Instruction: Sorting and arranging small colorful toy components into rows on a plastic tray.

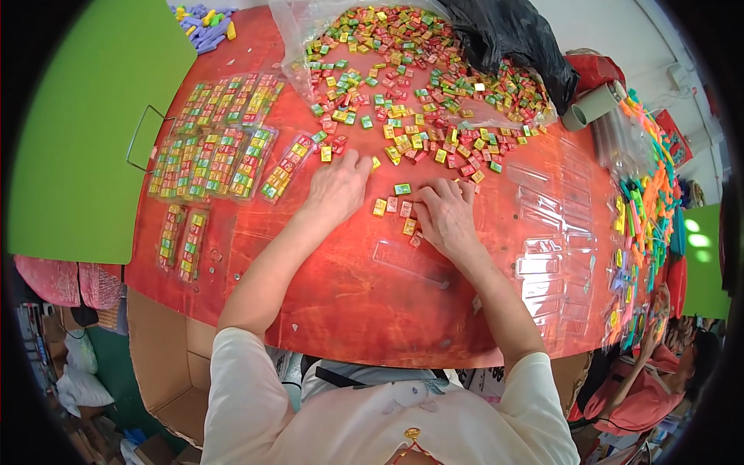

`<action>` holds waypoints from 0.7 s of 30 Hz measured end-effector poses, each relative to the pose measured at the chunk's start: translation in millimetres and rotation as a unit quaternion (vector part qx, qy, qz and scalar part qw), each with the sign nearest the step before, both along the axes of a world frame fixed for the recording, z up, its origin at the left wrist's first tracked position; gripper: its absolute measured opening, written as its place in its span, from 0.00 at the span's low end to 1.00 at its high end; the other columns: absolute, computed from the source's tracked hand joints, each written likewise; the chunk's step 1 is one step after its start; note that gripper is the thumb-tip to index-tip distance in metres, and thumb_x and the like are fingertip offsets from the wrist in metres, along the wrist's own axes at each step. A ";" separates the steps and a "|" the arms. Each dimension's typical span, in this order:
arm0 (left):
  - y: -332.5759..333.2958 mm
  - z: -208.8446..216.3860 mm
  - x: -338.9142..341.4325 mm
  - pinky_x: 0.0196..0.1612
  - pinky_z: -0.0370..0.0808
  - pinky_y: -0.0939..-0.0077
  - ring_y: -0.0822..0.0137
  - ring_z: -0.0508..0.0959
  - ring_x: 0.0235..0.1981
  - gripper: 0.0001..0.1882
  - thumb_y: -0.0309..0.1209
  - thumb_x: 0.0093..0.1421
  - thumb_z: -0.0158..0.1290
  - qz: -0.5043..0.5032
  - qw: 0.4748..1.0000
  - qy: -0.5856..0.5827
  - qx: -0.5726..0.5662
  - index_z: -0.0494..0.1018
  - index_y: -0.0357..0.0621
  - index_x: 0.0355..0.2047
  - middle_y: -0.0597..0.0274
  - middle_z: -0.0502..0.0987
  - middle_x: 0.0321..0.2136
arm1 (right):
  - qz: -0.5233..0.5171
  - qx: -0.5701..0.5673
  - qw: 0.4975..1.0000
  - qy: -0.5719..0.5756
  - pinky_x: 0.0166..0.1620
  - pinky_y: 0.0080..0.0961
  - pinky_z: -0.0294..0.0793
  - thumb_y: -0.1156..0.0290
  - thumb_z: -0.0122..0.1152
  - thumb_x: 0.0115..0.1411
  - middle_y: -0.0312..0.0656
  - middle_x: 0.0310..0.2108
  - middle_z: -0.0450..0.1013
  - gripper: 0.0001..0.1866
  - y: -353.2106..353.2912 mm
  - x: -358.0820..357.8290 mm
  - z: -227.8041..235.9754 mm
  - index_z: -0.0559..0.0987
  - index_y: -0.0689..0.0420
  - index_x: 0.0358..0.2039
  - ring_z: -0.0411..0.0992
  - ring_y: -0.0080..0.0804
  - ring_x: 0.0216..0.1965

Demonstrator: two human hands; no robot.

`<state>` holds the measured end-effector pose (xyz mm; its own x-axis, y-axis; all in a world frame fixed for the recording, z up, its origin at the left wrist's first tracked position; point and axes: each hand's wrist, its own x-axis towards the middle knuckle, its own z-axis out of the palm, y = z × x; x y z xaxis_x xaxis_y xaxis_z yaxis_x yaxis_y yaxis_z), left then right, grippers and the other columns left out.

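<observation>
Sweets in small square wrappers (397,205), yellow, green and red, lie in a loose cluster on the red table (341,287), right between the two hands. Both hands rest palm down on them: the right hand (446,215) covers the cluster's right side, its fingertips bent onto the pieces, while the left hand (339,184) lies just to the left with its fingers stretched toward the edge of the large heap of sweets (411,85) spread on a clear plastic bag farther back. Whether either hand actually pinches a piece, I cannot tell. Filled clear blister trays (217,139) sit in rows to the left, empty clear trays (554,240) to the right, and a black bag (511,35) behind the heap.
</observation>
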<state>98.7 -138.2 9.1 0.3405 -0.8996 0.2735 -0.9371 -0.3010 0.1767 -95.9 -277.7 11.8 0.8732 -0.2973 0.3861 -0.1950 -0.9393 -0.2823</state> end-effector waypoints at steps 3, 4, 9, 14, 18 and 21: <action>21.5 3.8 -18.7 0.34 0.79 0.58 0.53 0.80 0.36 0.15 0.23 0.55 0.55 -0.050 0.999 -0.005 -0.009 0.72 0.39 0.44 0.52 0.71 0.34 | 0.007 0.011 1.000 0.010 0.56 0.48 0.62 0.68 0.63 0.58 0.40 0.40 0.70 0.08 -3.0 1.7 3.4 0.77 0.53 0.38 0.70 0.41 0.47; 29.0 4.0 -21.9 0.34 0.80 0.57 0.52 0.80 0.36 0.16 0.23 0.55 0.55 -0.047 0.999 0.014 -0.018 0.72 0.40 0.46 0.52 0.71 0.34 | 0.009 0.014 1.000 0.009 0.56 0.48 0.62 0.68 0.63 0.58 0.40 0.40 0.70 0.08 -1.9 5.2 4.9 0.77 0.53 0.38 0.70 0.41 0.47; 47.9 5.6 -27.0 0.35 0.79 0.54 0.46 0.80 0.34 0.22 0.25 0.60 0.53 0.002 0.997 0.077 -0.013 0.68 0.45 0.56 0.51 0.72 0.39 | -0.011 -0.047 0.998 0.033 0.56 0.45 0.62 0.69 0.65 0.56 0.40 0.42 0.72 0.12 1.7 21.3 9.1 0.77 0.54 0.40 0.70 0.40 0.46; 49.0 24.8 -33.4 0.39 0.79 0.48 0.41 0.80 0.38 0.28 0.27 0.62 0.53 0.084 0.977 0.184 0.064 0.61 0.46 0.63 0.46 0.75 0.45 | 0.005 -0.037 0.999 0.027 0.56 0.47 0.62 0.67 0.66 0.55 0.42 0.44 0.71 0.13 14.7 16.5 19.7 0.77 0.54 0.40 0.70 0.42 0.47; 55.4 18.5 -40.4 0.35 0.79 0.47 0.39 0.81 0.35 0.29 0.32 0.62 0.54 0.023 0.977 0.211 -0.010 0.60 0.46 0.63 0.43 0.76 0.40 | 0.046 -0.016 0.999 0.017 0.57 0.48 0.62 0.67 0.68 0.53 0.42 0.48 0.71 0.16 33.4 20.2 16.8 0.78 0.55 0.42 0.69 0.42 0.50; 59.5 27.9 -44.8 0.36 0.79 0.47 0.40 0.81 0.36 0.29 0.33 0.61 0.56 0.049 0.975 0.214 -0.004 0.61 0.45 0.61 0.44 0.76 0.40 | 0.054 -0.036 0.997 0.034 0.57 0.49 0.62 0.68 0.69 0.52 0.42 0.50 0.70 0.17 31.5 18.5 10.8 0.78 0.53 0.42 0.69 0.41 0.52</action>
